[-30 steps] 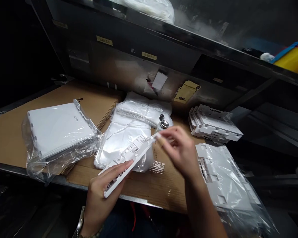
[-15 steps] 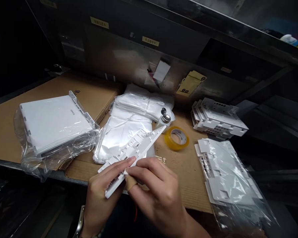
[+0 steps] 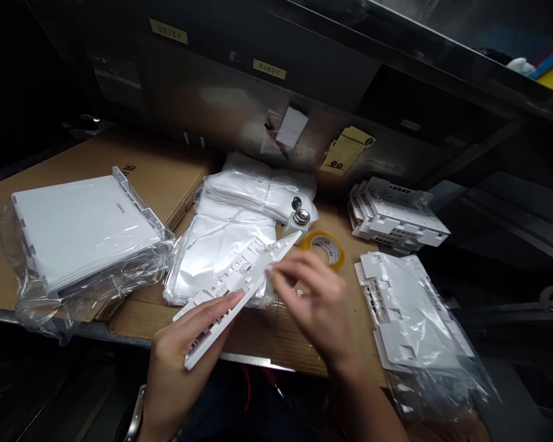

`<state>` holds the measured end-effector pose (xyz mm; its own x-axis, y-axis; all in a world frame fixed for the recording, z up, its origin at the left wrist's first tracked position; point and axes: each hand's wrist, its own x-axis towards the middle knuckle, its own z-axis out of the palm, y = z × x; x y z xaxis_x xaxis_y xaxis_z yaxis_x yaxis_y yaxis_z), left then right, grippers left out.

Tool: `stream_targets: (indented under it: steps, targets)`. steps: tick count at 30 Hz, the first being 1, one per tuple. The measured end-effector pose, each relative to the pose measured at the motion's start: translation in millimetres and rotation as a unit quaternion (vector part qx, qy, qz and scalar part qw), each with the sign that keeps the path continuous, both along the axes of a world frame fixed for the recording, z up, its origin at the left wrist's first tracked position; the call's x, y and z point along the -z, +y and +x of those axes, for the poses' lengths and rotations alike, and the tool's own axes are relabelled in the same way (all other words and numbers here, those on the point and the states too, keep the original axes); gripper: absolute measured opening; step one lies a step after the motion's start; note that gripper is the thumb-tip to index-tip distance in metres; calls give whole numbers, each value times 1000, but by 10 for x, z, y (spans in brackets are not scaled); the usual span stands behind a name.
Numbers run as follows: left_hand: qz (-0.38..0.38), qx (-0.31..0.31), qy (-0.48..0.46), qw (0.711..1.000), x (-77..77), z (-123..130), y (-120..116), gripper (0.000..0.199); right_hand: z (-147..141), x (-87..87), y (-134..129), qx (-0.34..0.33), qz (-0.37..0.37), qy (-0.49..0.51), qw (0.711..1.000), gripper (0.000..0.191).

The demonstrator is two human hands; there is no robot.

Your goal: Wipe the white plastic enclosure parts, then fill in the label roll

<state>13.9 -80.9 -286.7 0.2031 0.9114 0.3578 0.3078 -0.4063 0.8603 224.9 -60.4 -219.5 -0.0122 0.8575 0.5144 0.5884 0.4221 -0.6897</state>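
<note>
My left hand [image 3: 184, 350] grips the lower end of a white plastic housing panel [image 3: 237, 270], its ribbed and slotted inner side facing up. The panel is held tilted over the front edge of the bench, its narrow far end pointing up and right. My right hand [image 3: 313, 298], slightly blurred, is closed in a pinch at the panel's right-hand long edge. A small white wad [image 3: 270, 269] shows at those fingertips; its material is hard to make out. Just behind the right hand lies a roll of yellow tape [image 3: 335, 250], partly covered by the fingers.
A pump-top bottle [image 3: 295, 224] stands beside bundled clear plastic bags [image 3: 221, 239]. At left, bagged white panels [image 3: 83, 227] rest on stacked cardboard [image 3: 166, 153]. On the right are stacked white housings [image 3: 403, 212] and another bagged stack [image 3: 410, 313]. A metal back wall [image 3: 230, 123] rises behind.
My right hand has slid up and right along the panel's edge, from near the left fingertips towards the far end. The left hand keeps its hold. The view has shifted slightly.
</note>
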Motion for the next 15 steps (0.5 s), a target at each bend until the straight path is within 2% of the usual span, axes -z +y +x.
stream_targets:
  steps: [3, 5, 9, 11, 13, 15]
  targets:
    - [6, 6, 13, 1000, -7, 8, -1, 38, 248, 21, 218, 92, 12, 2, 996, 10]
    - [11, 5, 15, 1000, -10, 12, 3, 38, 259, -3, 215, 97, 13, -5, 995, 11]
    - [14, -4, 11, 1000, -5, -5, 17, 33, -12, -56, -29, -10, 8, -29, 999, 13]
    - [7, -10, 7, 1000, 7, -28, 23, 32, -64, -42, -51, -47, 15, -29, 998, 13]
    - [-2, -10, 4, 1000, 28, -60, 26, 31, 66, 7, 85, -16, 6, -20, 1000, 12]
    - [-7, -10, 3, 1000, 54, -93, 28, 32, 360, 74, 332, 77, -17, -12, 997, 10]
